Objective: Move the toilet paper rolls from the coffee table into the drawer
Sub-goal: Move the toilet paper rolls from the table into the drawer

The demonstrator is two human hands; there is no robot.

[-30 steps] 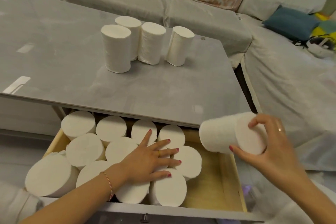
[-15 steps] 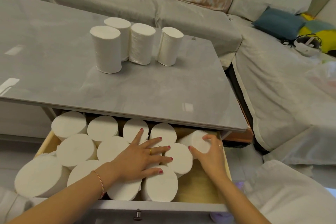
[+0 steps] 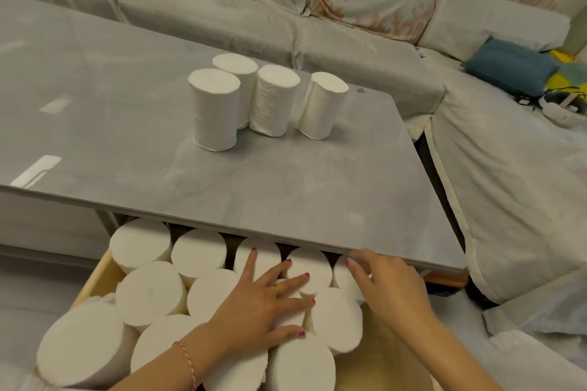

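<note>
- A grey worktop (image 3: 286,187) is filling the middle of the view; four white toilet paper rolls (image 3: 266,101) are standing upright on it in a loose cluster, toward its far right part
- The nearest table roll (image 3: 214,109) is standing at the front left of the cluster; two are standing close behind and beside it, and the fourth (image 3: 322,105) is leaning slightly, just apart on the right
- A wooden drawer (image 3: 92,276) is standing open under the near edge of the worktop; many more rolls (image 3: 149,294) are packed upright inside it, their round white ends facing up, filling its left and middle
- The left hand (image 3: 263,305) is lying flat on top of the packed rolls near the drawer's middle; its fingers (image 3: 297,279) are spread straight and pressing down, grasping nothing; a gold ring and a thin braided wrist cord are showing
- The right hand (image 3: 389,287) is reaching into the back right of the drawer, just under the worktop edge; its fingers are bending over the top of a roll (image 3: 344,274) standing there; whether they are gripping it or only touching it is hard to tell
- Bare wood is showing at the drawer's right side
- A pale covered sofa (image 3: 349,19) is wrapping round behind and to the right; a blue cushion (image 3: 508,65) is lying on it at far right
</note>
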